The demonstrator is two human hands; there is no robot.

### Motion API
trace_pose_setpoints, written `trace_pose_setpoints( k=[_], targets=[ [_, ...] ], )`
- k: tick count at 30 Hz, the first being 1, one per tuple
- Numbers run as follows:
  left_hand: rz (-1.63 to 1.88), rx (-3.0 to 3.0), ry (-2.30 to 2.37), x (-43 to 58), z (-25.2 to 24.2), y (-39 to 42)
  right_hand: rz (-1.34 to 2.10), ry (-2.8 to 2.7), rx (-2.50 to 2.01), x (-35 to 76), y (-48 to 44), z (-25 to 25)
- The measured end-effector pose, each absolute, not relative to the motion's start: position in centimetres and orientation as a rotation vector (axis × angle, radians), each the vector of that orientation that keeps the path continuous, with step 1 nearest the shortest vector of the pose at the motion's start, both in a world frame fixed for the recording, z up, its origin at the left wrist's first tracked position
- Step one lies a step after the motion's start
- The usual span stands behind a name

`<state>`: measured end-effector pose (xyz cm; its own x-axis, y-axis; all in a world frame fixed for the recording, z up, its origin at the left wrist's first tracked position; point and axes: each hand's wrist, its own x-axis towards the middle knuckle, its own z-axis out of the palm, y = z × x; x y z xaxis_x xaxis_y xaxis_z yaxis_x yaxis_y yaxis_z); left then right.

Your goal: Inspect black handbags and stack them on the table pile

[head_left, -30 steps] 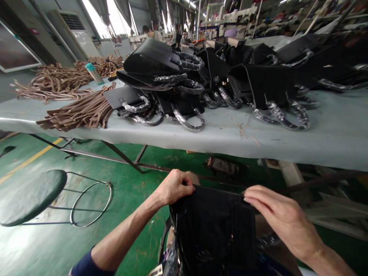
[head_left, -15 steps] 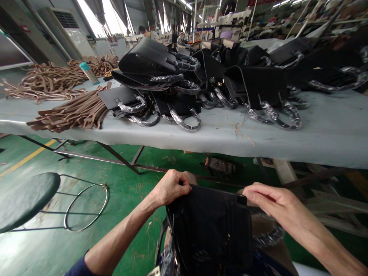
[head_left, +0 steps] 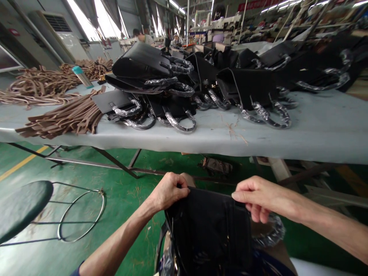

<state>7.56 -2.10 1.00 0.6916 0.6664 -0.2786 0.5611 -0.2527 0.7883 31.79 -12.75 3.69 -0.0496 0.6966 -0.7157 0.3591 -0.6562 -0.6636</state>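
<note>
A black handbag (head_left: 209,226) rests on my lap, its top edge toward the table. My left hand (head_left: 172,190) pinches the bag's far left corner between thumb and fingers. At the far right corner, my right hand (head_left: 255,197) has its thumb and forefinger closed on the edge, while its other fingers curl below. A plastic-wrapped handle (head_left: 270,232) sticks out on the bag's right side, under my right hand. The bag's lower part runs out of view.
Across the long table (head_left: 207,143) lie several black handbags (head_left: 140,59) with wrapped handles, bundles of brown strips (head_left: 66,117) and a teal-capped bottle (head_left: 82,76). A green stool (head_left: 25,209) stands at left on the green floor. Sewing machines (head_left: 221,25) and people are farther back.
My right hand has shifted slightly left along the bag's far edge, and its lower fingers now curl down. My left hand keeps its pinch. The view has turned a little to the right.
</note>
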Motion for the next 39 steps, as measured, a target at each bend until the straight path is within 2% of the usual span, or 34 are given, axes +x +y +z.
trace_pose_setpoints(
  k=[6,24,26,32,39],
  targets=[
    [0.105,1.922,0.961,7.6,1.3,-2.3,1.906,-0.982,-1.938,32.1,-12.6,4.2],
    [0.111,1.954,0.93,7.5,1.4,-2.5,1.916,-0.924,-1.831,33.0,-13.1,5.1],
    [0.111,1.948,0.934,7.5,1.4,-2.5,1.854,-0.995,-1.868,33.2,-13.0,4.9],
    [0.115,1.951,0.938,7.5,1.4,-2.3,1.372,-1.513,-2.011,32.9,-13.5,4.7],
    [0.117,1.949,0.937,7.7,1.4,-2.5,1.12,-1.776,-2.058,32.3,-13.7,4.7]
  ],
)
